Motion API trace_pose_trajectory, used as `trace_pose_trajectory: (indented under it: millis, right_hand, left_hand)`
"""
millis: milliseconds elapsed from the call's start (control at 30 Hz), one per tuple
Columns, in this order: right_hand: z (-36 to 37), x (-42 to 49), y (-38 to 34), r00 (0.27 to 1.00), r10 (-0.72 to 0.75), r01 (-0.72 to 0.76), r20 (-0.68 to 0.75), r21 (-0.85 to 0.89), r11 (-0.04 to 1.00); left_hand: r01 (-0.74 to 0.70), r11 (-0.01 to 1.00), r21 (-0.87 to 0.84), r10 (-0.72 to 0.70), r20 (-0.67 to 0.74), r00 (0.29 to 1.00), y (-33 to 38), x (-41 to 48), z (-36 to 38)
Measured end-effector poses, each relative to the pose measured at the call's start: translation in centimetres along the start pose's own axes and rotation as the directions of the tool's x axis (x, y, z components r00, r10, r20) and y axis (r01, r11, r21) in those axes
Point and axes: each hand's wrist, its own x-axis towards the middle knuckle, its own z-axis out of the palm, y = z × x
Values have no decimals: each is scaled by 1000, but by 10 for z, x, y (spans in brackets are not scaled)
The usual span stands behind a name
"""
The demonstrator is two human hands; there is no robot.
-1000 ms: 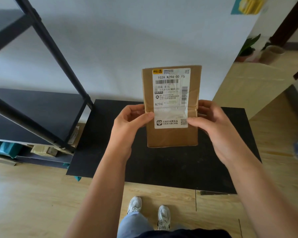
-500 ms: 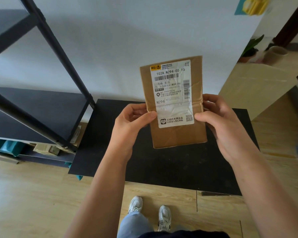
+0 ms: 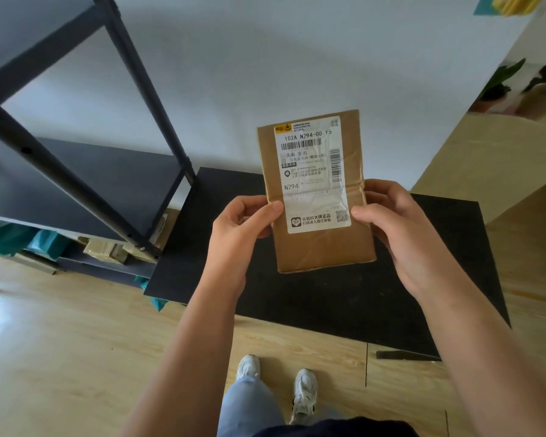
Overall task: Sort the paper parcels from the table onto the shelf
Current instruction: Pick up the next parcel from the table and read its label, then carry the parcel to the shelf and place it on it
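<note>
A flat brown paper parcel (image 3: 323, 247) with a white shipping label facing me is held upright above the black table (image 3: 328, 304). My left hand (image 3: 240, 228) pinches its left edge, thumb on the front. Its right edge is gripped by my right hand (image 3: 397, 222) in the same way. The parcel leans slightly, its top tipped to the left. The black metal shelf (image 3: 108, 178) stands to the left, its middle board bare in view.
On the shelf's lowest board lie brown parcels (image 3: 108, 249) and teal bags (image 3: 16, 238). A white wall runs behind the table. A pale wooden counter (image 3: 492, 159) stands at right. My shoes (image 3: 278, 383) rest on the wooden floor below.
The parcel has tilted a little counter-clockwise and shifted slightly right and lower in view. Both hands keep their grip on its edges.
</note>
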Motion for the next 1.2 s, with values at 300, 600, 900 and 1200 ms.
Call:
trace_pose_trajectory:
  millis: [300,600,900,1200]
  right_hand:
    - [98,-8,-13,982,-58,71,177,-68,995]
    - [287,-46,-26,914,-59,108,402,-101,989]
    - [484,-95,-30,858,-27,78,513,-79,994]
    - [620,-75,-36,831,12,85,557,-148,985]
  left_hand:
    - [19,995,-95,-34,-157,987,-3,-21,-102]
    - [-17,985,-173,-50,-376,925,-17,-73,-292]
    - [-38,987,-155,-51,-533,844,-20,-121,-475]
    - [-45,987,-156,-59,-603,796,-31,-102,-591]
